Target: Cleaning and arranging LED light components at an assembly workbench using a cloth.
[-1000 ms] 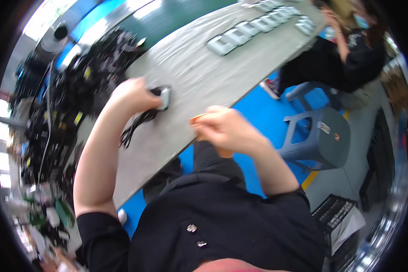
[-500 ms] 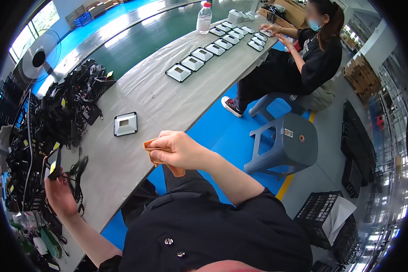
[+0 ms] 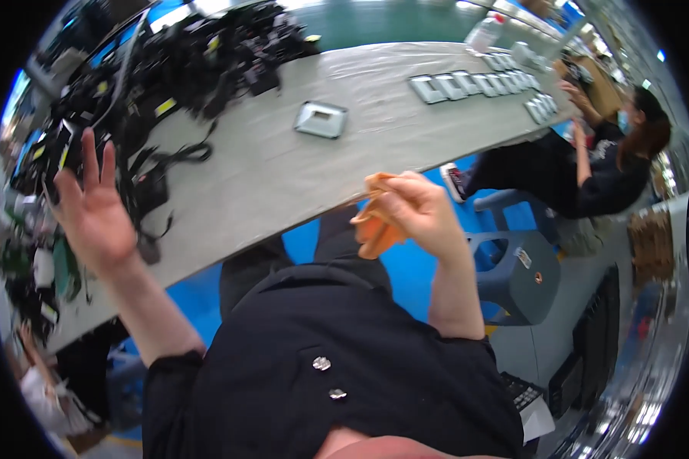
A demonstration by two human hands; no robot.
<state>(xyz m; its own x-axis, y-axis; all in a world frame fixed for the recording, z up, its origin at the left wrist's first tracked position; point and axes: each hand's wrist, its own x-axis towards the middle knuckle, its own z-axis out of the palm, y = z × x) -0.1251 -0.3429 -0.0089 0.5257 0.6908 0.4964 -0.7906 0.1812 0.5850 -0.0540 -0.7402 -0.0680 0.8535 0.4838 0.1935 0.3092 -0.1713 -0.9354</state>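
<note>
The right hand (image 3: 413, 210) is raised in front of the chest, elbow bent, its grip pinched on a small orange cloth (image 3: 375, 229) that droops from the fingers, just off the near edge of the long grey tabletop (image 3: 283, 183). The left hand (image 3: 92, 210) is lifted at the left with its palm open and its fingers spread, holding nothing (it hovers over the near left part of the tabletop, beside loose black straps). Beyond it, a heap of black cables and gear (image 3: 168, 69) covers the far left of the tabletop. A flat silvery tray (image 3: 321, 119) lies alone near the middle, well apart from both hands. Farther right, a row of similar silvery trays (image 3: 475, 80) runs toward a clear bottle (image 3: 486, 32). A seated co-worker (image 3: 597, 168) in dark clothes reaches toward those trays. A grey plastic stool (image 3: 513, 268) stands on the blue floor to the right.
</note>
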